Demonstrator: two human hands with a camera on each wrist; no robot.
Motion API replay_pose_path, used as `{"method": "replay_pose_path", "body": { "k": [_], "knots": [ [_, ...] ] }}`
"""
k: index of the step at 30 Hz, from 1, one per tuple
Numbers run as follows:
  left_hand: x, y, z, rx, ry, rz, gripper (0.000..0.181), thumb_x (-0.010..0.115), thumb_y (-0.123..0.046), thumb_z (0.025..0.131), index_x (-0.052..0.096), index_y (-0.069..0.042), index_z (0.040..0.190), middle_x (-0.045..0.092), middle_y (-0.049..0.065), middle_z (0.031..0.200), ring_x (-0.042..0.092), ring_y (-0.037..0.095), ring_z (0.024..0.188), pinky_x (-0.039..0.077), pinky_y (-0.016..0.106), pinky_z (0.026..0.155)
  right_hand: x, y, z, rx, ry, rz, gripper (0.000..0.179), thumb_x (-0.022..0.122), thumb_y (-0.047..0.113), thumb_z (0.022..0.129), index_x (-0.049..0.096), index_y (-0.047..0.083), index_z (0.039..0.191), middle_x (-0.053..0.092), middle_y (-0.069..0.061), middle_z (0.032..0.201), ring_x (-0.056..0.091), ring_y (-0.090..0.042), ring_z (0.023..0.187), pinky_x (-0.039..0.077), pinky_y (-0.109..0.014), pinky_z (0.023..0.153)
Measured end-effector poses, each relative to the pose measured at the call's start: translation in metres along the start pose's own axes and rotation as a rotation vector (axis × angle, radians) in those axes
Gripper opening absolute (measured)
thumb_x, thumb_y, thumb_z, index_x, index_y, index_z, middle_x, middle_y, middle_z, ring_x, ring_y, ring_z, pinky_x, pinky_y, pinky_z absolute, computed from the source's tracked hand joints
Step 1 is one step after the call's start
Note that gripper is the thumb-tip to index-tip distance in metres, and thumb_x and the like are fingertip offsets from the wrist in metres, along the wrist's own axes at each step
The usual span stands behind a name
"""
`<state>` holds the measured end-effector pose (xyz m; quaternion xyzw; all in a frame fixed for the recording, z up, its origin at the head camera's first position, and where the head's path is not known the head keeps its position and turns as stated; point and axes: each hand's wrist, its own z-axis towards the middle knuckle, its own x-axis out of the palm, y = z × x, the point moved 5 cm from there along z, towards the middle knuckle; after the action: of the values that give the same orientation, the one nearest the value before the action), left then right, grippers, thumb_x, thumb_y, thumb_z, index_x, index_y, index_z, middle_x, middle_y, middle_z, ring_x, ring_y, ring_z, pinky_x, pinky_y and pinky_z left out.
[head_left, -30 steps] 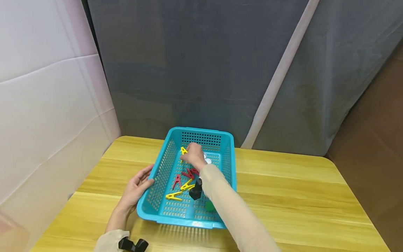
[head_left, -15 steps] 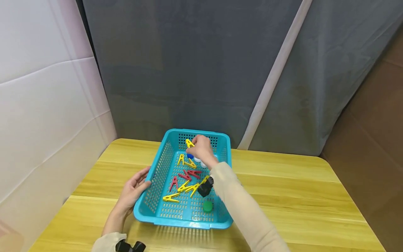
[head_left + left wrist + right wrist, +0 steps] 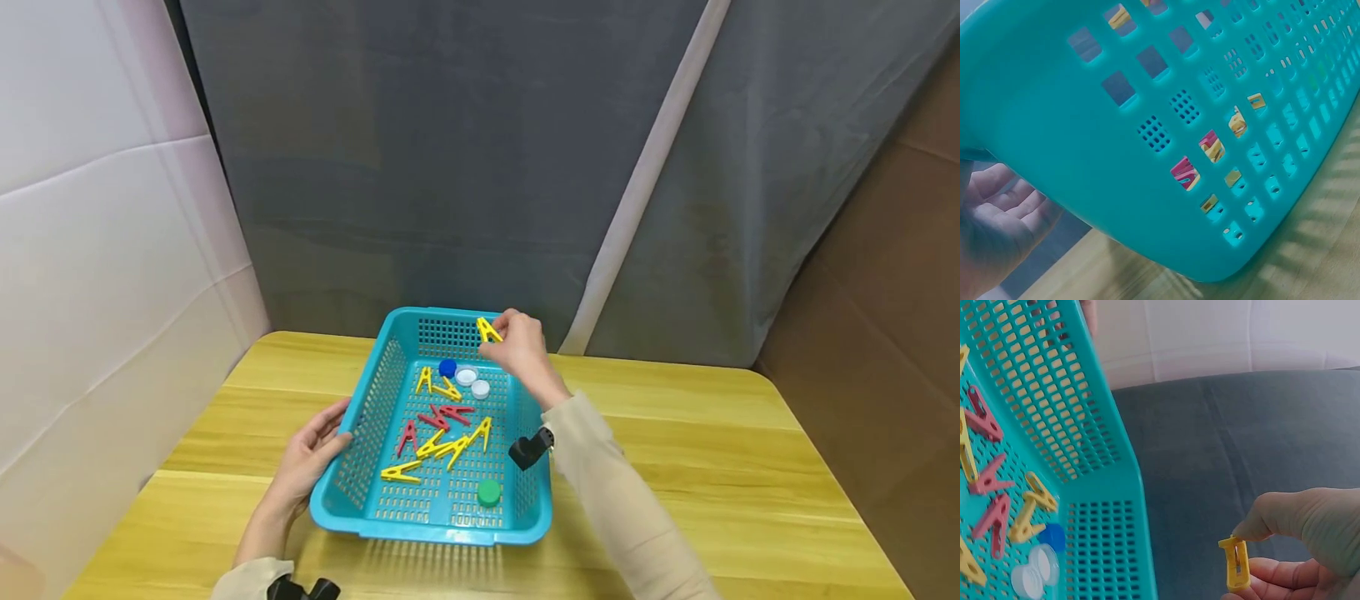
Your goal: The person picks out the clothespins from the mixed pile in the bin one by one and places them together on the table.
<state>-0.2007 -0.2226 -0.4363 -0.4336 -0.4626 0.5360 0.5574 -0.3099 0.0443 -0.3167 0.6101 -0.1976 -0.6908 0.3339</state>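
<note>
A blue plastic basket stands on the table. Its left rim is held by my left hand, thumb at the edge and fingers along the outside; in the left wrist view the fingers are partly behind the rim. My right hand pinches a yellow clothespin above the basket's far right corner. In the right wrist view this clothespin sits between thumb and fingers. Inside the basket lie several yellow clothespins, several red clothespins, a blue cap, white caps and a green cap.
The basket rests on a wooden table. Behind the table's far edge hangs a dark grey cloth with a pale strip. A white sheet closes the left side, and a brown panel the right.
My right hand has lifted the yellow clothespin from the basket's far left part up and to the right, uncovering the caps. The left hand keeps its hold on the rim.
</note>
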Motion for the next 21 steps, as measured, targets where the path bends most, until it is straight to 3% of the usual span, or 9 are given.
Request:
{"method": "replay_pose_path", "body": {
  "k": [13, 21],
  "knots": [
    [-0.006, -0.002, -0.004, 0.001, 0.004, 0.009, 0.053, 0.051, 0.005, 0.092, 0.026, 0.019, 0.136, 0.055, -0.018, 0.114, 0.054, -0.005, 0.103, 0.047, 0.012, 0.083, -0.036, -0.035, -0.017, 0.040, -0.097, 0.021, 0.028, 0.070, 0.010, 0.076, 0.061, -0.003, 0.099, 0.059, -0.014, 0.089, 0.053, -0.026, 0.079, 0.050, -0.035, 0.069],
    [-0.010, -0.004, -0.008, 0.019, -0.002, -0.004, 0.053, 0.051, 0.005, 0.092, 0.026, 0.020, 0.136, 0.056, -0.016, 0.114, 0.055, -0.003, 0.103, 0.047, 0.012, 0.083, -0.048, -0.071, -0.021, 0.082, -0.139, 0.008, 0.027, 0.071, 0.011, 0.077, 0.061, -0.005, 0.096, 0.059, -0.015, 0.087, 0.054, -0.025, 0.076, 0.052, -0.032, 0.066]
  ]
}}
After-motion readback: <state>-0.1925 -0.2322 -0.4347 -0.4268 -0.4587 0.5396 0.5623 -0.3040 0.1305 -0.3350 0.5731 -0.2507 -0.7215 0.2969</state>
